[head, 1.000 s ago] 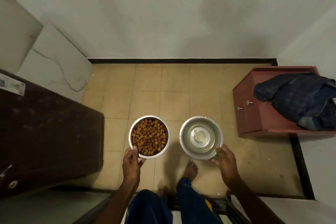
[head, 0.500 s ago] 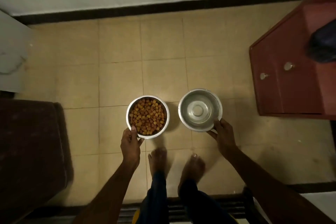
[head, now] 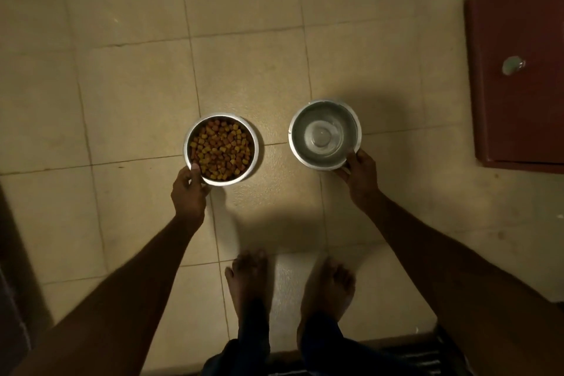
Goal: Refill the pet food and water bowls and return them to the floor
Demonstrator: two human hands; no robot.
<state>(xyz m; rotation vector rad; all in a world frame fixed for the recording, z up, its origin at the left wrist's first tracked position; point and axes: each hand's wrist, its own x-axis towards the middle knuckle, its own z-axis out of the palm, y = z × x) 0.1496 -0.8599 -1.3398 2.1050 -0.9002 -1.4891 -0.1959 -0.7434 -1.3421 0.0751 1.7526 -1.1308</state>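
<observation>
A steel food bowl (head: 254, 143) full of brown kibble (head: 221, 149) is low over the tiled floor, left of centre. My left hand (head: 188, 192) grips its near-left rim, thumb on the edge. To the right, a steel water bowl (head: 354, 128) holds clear water. My right hand (head: 361, 175) pinches that bowl's near-right rim. Both bowls are level and a hand's width apart. Whether they touch the floor I cannot tell.
A dark red cabinet (head: 518, 107) with a round knob (head: 512, 65) stands at the right edge. My bare feet (head: 290, 281) stand on the beige tiled floor (head: 244, 40) just behind the bowls. A dark piece of furniture edges the left side.
I have bent lower: both bowls have come down toward the floor and the view has closed in, so the wall is out of sight. My grips are unchanged.
</observation>
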